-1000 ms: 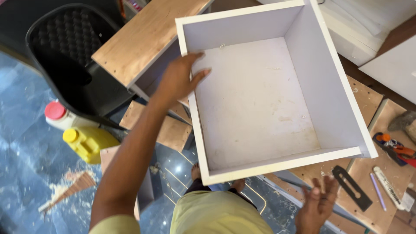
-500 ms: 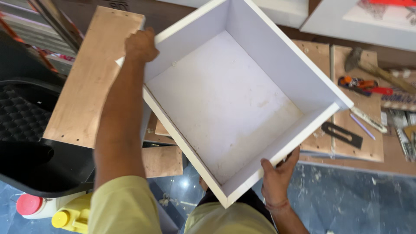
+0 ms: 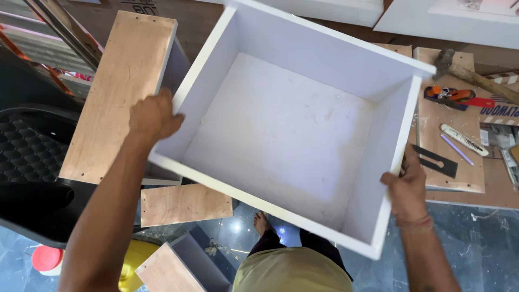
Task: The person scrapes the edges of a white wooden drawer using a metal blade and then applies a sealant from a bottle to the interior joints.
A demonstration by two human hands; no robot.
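Note:
I hold a large white open-topped box (image 3: 286, 130), a drawer-like carcass with four walls and a flat white bottom, in the air in front of me. My left hand (image 3: 154, 116) grips the outside of its left wall near the front corner. My right hand (image 3: 406, 184) grips the right wall, fingers curled over its outer edge. The box tilts slightly, its open side towards me. Below it I see my foot (image 3: 262, 221) on the floor.
A plywood-sided box (image 3: 121, 92) lies at the left, a small plywood piece (image 3: 184, 204) below it. A black plastic chair (image 3: 32, 162) stands far left. Hammer (image 3: 465, 70), pliers (image 3: 451, 96), a folding rule (image 3: 464, 139) and a pencil lie on boards at the right. White panels rest at the top.
The box has turned clockwise and now sits squarer to me. My left hand moved down the left wall towards the front corner. My right hand shifted from the front edge up the right wall.

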